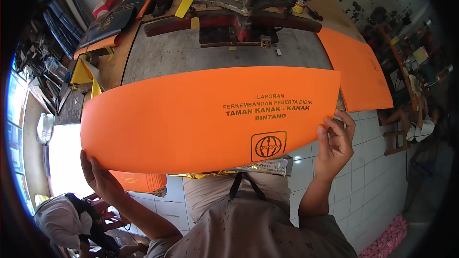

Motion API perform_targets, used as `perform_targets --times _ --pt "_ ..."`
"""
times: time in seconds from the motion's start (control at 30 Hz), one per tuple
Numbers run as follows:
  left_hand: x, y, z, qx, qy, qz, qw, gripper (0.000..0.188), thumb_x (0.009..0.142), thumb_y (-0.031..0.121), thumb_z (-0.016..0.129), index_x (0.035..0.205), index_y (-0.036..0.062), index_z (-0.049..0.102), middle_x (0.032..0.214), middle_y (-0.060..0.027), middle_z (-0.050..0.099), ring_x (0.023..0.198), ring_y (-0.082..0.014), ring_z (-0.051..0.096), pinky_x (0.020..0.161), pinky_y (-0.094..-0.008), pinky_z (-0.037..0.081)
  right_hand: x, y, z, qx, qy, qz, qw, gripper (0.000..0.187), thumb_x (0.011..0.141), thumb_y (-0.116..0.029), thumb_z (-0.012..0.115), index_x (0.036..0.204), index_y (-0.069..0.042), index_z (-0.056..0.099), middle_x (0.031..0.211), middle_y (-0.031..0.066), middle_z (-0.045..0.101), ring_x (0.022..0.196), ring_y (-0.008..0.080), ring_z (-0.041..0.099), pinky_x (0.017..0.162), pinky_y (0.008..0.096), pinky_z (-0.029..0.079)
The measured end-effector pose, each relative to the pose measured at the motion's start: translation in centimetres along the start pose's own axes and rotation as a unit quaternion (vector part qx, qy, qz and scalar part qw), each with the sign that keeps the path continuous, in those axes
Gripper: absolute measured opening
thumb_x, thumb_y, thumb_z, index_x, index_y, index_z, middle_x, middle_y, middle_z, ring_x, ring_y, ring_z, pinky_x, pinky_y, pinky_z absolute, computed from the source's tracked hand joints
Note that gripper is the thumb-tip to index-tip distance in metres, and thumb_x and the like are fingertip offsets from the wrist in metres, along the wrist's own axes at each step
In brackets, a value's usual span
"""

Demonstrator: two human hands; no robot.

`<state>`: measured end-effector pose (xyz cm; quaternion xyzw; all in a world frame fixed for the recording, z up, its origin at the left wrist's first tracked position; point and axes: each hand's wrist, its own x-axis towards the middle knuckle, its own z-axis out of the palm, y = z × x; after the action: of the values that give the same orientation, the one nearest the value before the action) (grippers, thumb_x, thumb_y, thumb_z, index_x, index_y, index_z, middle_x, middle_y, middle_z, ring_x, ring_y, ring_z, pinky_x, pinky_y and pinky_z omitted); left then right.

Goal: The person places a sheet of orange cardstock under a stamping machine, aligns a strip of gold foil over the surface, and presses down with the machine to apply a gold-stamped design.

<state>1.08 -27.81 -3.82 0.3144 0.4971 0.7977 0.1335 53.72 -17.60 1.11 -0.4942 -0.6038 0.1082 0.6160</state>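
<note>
A wide orange cover sheet (167,119) with dark gold lettering and a globe emblem on its right half spans the space in front of me, bowed slightly. My left hand (101,177) grips its lower left corner, the fingers partly hidden beneath it. At the right edge, my right hand (337,141) pinches the sheet between thumb and fingers. Under the sheet's lower edge, a strip of silver and gold foil (282,166) lies across my lap. Beyond the sheet, the iron press (244,5) stands over a grey work surface (167,55).
Orange sheets (356,71) lie on the table's right side, and another orange stack (138,182) sits low at the left. Dark covers (114,21) rest at the back left. One person (64,222) is at the lower left, another (423,126) at the far right.
</note>
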Motion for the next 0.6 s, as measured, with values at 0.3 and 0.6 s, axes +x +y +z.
perform_targets --times 0.3,0.6 --pt "-0.2 1.7 -0.9 -0.032 0.014 0.039 0.999 0.041 0.108 0.006 0.061 0.147 -0.0036 0.057 0.136 -0.0177 0.069 0.120 -0.0208 0.070 0.105 -0.0326 0.058 0.0 0.2 -0.3 -0.005 -0.003 0.011 1.000 0.015 0.098 0.004 0.072 0.112 0.006 0.074 0.135 0.0155 0.059 0.105 0.0190 0.069 0.088 0.0326 0.059" --pt "-0.7 2.9 -0.9 -0.026 0.022 0.060 0.998 0.043 0.107 0.008 0.062 0.149 -0.0031 0.056 0.137 -0.0187 0.069 0.120 -0.0210 0.070 0.104 -0.0338 0.057 0.1 0.2 -0.6 -0.003 -0.002 0.016 1.000 0.015 0.097 0.005 0.072 0.111 0.006 0.075 0.135 0.0153 0.059 0.106 0.0187 0.069 0.085 0.0327 0.061"
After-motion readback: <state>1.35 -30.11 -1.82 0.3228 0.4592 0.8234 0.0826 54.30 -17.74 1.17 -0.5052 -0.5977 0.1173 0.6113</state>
